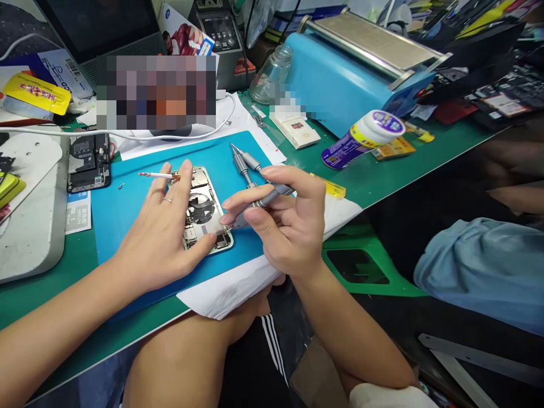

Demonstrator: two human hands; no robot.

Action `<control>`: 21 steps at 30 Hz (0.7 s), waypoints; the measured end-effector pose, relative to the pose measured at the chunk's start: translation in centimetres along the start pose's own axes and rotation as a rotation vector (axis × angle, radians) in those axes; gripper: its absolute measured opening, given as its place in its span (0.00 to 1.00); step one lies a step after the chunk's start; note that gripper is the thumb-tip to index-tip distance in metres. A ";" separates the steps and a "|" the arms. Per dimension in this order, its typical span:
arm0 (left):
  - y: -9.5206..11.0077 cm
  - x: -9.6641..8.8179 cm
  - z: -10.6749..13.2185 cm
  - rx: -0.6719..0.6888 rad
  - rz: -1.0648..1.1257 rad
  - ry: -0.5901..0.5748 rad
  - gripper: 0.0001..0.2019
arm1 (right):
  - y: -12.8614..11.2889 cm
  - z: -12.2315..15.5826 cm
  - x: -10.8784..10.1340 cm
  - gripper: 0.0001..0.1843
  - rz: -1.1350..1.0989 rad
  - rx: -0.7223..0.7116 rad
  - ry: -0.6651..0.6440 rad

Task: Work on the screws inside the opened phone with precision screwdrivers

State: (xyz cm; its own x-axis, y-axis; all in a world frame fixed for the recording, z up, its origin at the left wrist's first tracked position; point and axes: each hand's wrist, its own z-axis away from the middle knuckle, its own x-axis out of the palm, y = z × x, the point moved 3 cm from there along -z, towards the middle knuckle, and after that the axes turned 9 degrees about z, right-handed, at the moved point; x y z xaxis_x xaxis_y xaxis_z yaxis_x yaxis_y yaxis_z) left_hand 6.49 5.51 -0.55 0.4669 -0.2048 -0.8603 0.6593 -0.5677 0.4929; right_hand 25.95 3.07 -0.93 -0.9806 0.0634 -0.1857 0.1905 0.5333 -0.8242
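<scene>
An opened phone (202,212) lies on the blue mat (127,226), with its inner parts and a torn black patch showing. My left hand (164,226) rests over its left side, fingers stretched and thumb on its lower part. What looks like a lit cigarette (148,175), white with a burnt end, is lodged between fingers of that hand. My right hand (293,221) grips a grey precision screwdriver (272,197) like a pen. Its tip points down at the phone's lower right edge. Two more grey screwdrivers (241,164) lie on the mat just beyond.
A second opened phone (88,161) lies to the left beside a pale machine (46,243). Tiny screws (121,186) sit on the mat. A purple tub (361,139), cigarette pack (295,130), glass bottle (271,73) and blue machine (340,73) stand behind. A white cable (170,136) crosses the back.
</scene>
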 end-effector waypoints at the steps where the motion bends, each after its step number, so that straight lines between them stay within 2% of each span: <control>1: 0.0 0.0 0.0 -0.003 0.001 -0.003 0.51 | 0.0 0.1 0.1 0.18 0.001 -0.019 -0.011; 9: -0.1 0.3 0.0 -0.002 0.014 -0.008 0.51 | -0.4 0.2 0.0 0.15 0.037 0.000 0.024; 14: 0.1 0.2 0.0 -0.010 0.019 0.001 0.50 | -0.1 0.0 0.1 0.18 0.014 -0.170 -0.024; 21: 0.2 0.4 -0.1 -0.016 0.002 0.003 0.52 | 0.0 0.1 0.2 0.22 0.046 -0.223 -0.036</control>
State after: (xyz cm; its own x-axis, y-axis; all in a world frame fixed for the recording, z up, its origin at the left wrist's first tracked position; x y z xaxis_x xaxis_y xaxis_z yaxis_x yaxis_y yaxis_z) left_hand 6.89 5.39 -0.77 0.4699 -0.2034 -0.8590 0.6678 -0.5544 0.4966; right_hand 25.74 3.01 -1.04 -0.9681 0.0640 -0.2423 0.2159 0.7041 -0.6765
